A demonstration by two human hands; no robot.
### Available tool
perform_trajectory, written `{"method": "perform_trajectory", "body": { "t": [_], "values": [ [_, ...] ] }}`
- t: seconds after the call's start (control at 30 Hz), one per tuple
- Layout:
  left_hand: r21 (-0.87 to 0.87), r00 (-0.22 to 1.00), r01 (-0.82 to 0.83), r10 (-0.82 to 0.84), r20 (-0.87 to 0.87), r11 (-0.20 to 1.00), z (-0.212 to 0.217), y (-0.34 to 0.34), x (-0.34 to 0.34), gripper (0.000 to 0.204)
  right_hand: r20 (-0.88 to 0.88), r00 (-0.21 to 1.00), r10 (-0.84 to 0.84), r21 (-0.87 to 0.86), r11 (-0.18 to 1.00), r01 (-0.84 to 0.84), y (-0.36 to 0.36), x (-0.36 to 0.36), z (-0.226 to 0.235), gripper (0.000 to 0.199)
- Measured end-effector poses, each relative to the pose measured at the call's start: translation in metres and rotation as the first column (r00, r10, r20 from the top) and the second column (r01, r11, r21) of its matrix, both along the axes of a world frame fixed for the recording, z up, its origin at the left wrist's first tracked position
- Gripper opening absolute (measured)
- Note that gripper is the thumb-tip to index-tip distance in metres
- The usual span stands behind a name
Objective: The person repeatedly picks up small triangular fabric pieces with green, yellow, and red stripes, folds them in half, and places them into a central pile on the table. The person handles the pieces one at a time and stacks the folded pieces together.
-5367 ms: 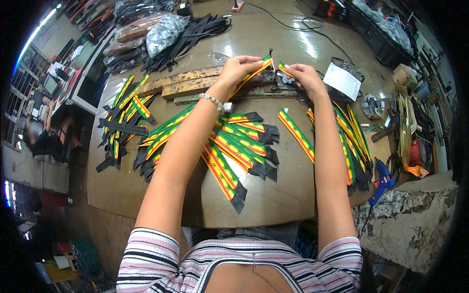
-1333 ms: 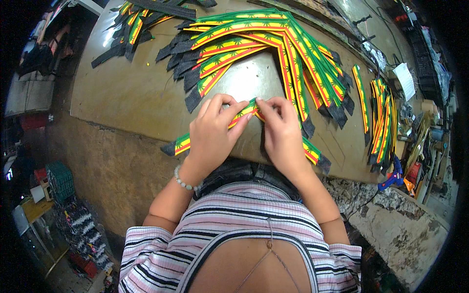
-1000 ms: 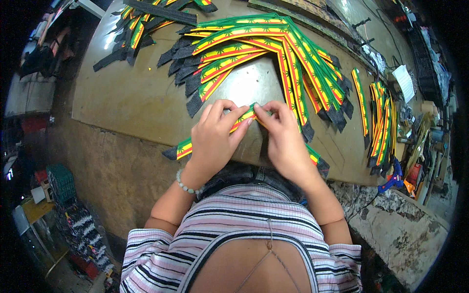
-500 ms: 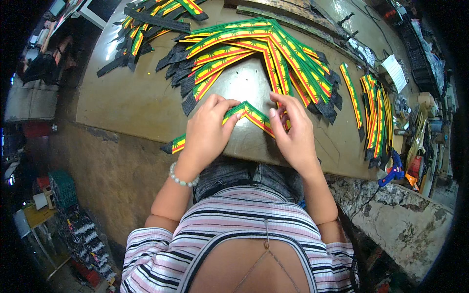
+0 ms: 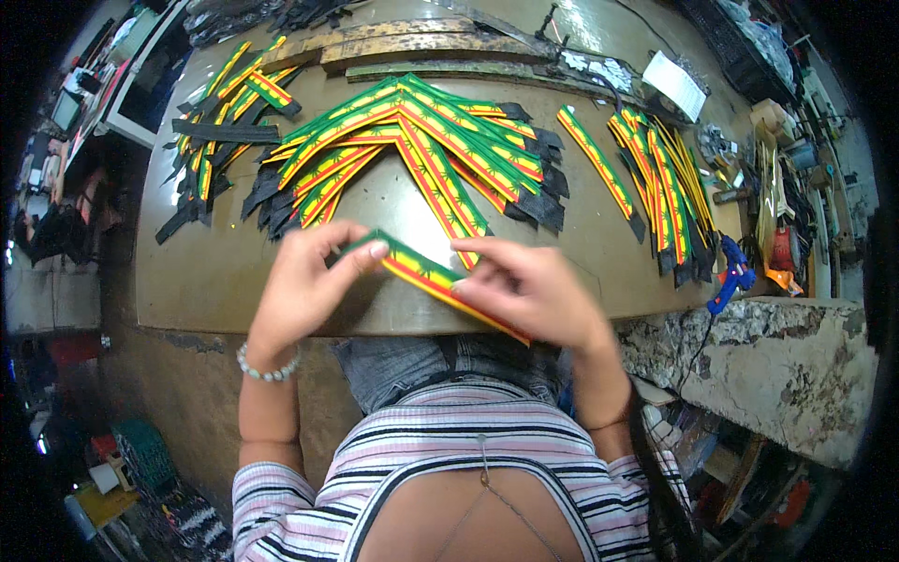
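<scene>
- The brown tabletop (image 5: 206,281) spread before you, its front edge just beyond your lap.
- Wooden planks (image 5: 431,47) lay across it, on the far side of your hands, roughly parallel to the front edge.
- Between those planks and the front edge sat a fan of bent strips (image 5: 449,150), green, yellow and red with black ends, overlapping, their peaks toward the planks.
- Toward the left edge you had a loose heap of strips (image 5: 272,89), crossing one another at many angles.
- Near the right edge lay a bundle of strips (image 5: 665,197), mostly side by side.
- The bent strip (image 5: 421,272) you were handling slanted near the middle of the front edge, one leg running from your left fingertips down to your right; your left hand mostly hid the other.
- A single strip (image 5: 596,159) lay between the fan and the right-hand bundle, apart from both.
- Your right hand (image 5: 468,267) was blurred, its thumb over that leg; you could not tell whether its grip was pressed together.
- Your left hand (image 5: 314,281) had its grip pinching the peak between thumb and forefinger.
- A blue glue gun (image 5: 735,272) was at the front right corner.
- A beaded bracelet (image 5: 267,372) circled your left wrist.
</scene>
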State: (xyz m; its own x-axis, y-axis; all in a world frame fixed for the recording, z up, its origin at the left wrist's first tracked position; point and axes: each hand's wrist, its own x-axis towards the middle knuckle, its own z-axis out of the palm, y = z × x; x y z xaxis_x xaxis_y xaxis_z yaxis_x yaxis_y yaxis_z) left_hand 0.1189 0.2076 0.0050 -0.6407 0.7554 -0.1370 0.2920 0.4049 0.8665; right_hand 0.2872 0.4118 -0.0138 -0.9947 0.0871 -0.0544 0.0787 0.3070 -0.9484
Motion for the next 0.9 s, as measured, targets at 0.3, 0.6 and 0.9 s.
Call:
{"method": "perform_trajectory", "body": {
  "t": [0.3,0.6,0.9],
  "values": [
    [-0.029,0.792,0.106,-0.102,-0.602,0.994,0.008,0.090,-0.105,0.047,-0.217,0.866,-0.451,0.668,0.578,0.469,0.162,-0.021,-0.024,0.036],
    [-0.114,0.602,-0.645,0.410,-0.686,0.756,-0.044,0.030,-0.255,0.060,-0.272,0.882,-0.385,0.742,0.499,0.447,0.174,-0.025,-0.065,0.038],
    [-0.170,0.868,-0.496,0.480,-0.125,0.852,-0.023,0.007,-0.286,0.041,-0.168,0.818,-0.550,0.493,0.671,0.553,0.176,-0.008,-0.045,0.026]
  ]
}}
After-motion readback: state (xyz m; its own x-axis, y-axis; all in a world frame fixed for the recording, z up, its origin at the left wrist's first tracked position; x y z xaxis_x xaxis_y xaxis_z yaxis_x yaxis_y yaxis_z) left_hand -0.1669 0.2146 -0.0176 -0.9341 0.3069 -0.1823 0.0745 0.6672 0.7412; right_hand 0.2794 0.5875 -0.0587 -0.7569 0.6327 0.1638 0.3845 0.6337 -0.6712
